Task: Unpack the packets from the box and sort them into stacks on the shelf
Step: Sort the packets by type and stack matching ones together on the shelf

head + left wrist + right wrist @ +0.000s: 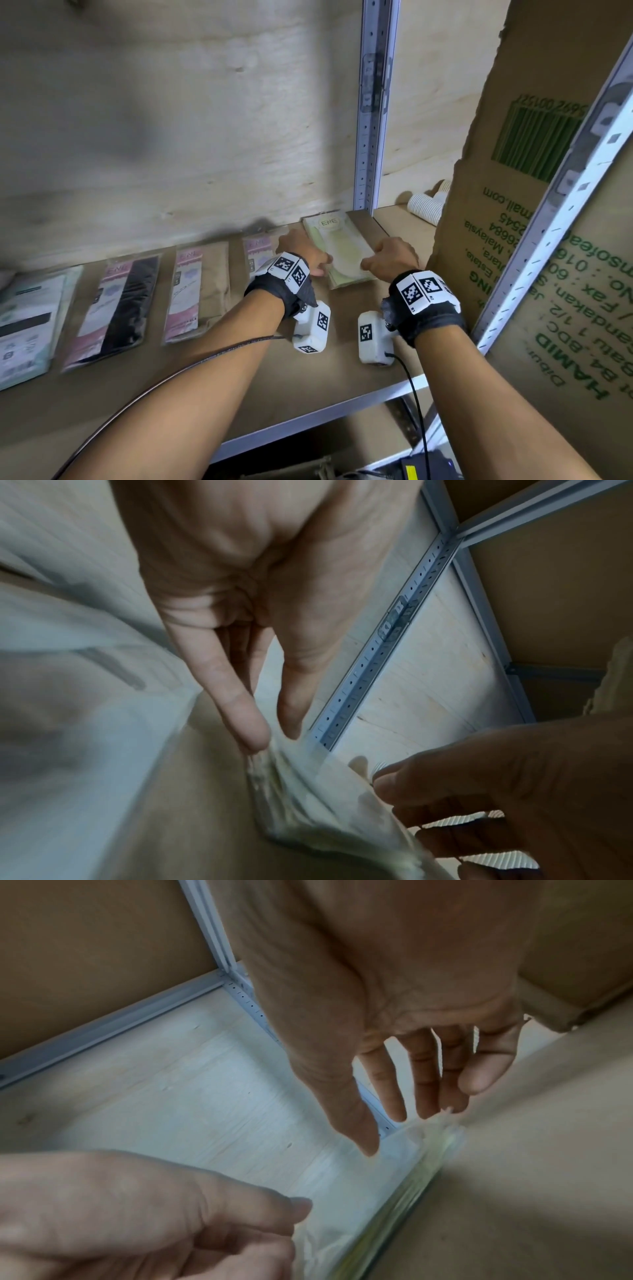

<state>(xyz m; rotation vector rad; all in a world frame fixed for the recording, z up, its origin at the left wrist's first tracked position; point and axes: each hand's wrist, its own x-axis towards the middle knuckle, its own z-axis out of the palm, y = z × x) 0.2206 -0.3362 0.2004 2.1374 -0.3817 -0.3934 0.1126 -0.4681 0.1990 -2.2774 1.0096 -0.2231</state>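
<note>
Hands (301, 251) (390, 257) beside green packets (342, 250) (shelf (342, 377))

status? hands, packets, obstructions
Left hand and right hand flank the green stack, fingers at its edges. Stack flat on shelf. Nothing blocking.

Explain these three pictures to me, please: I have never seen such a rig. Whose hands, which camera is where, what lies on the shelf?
No machine: a person works bare-handed, with tagged camera boxes strapped to both wrists. The wide picture comes from a head camera; the two close ones look along each hand. The left hand and right hand touch the sides of a pale green packet stack lying on the wooden shelf, seemingly squaring it. Fingers look fairly straight; the grip is unclear. Further left lie pink packets, a pink-and-black packet and teal ones. A printed cardboard box stands at the right.
</note>
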